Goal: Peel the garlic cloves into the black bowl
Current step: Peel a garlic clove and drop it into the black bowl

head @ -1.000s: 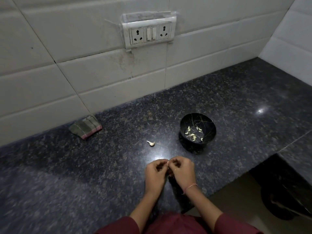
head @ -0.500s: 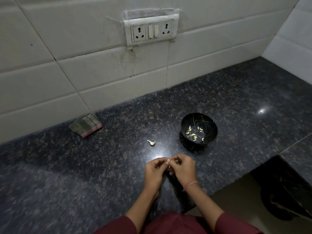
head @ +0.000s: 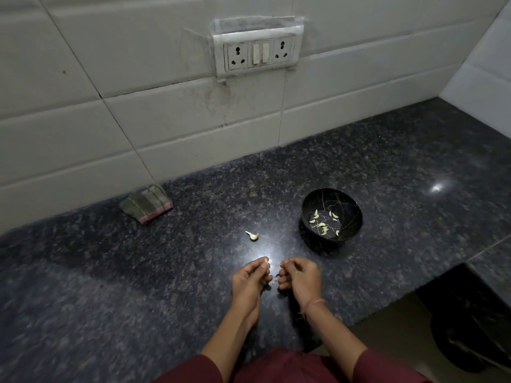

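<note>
The black bowl (head: pixel 331 214) stands on the dark granite counter (head: pixel 166 272), right of centre, with several peeled pale cloves (head: pixel 322 225) inside. One unpeeled garlic clove (head: pixel 253 235) lies on the counter to the bowl's left. Near the counter's front edge, my left hand (head: pixel 249 280) pinches a small pale clove (head: pixel 266 260) at its fingertips. My right hand (head: pixel 300 277) is just to its right, fingers curled; whether it holds a bit of skin is too small to tell. A narrow gap separates the two hands.
A folded grey cloth with a pink edge (head: pixel 146 204) lies at the back left against the tiled wall. A socket and switch plate (head: pixel 258 52) is on the wall above. The counter ends at the right front, with a dark object (head: pixel 470 335) on the floor below.
My hands were joined together at the fingertips; now they have pulled apart, the left keeping the clove.
</note>
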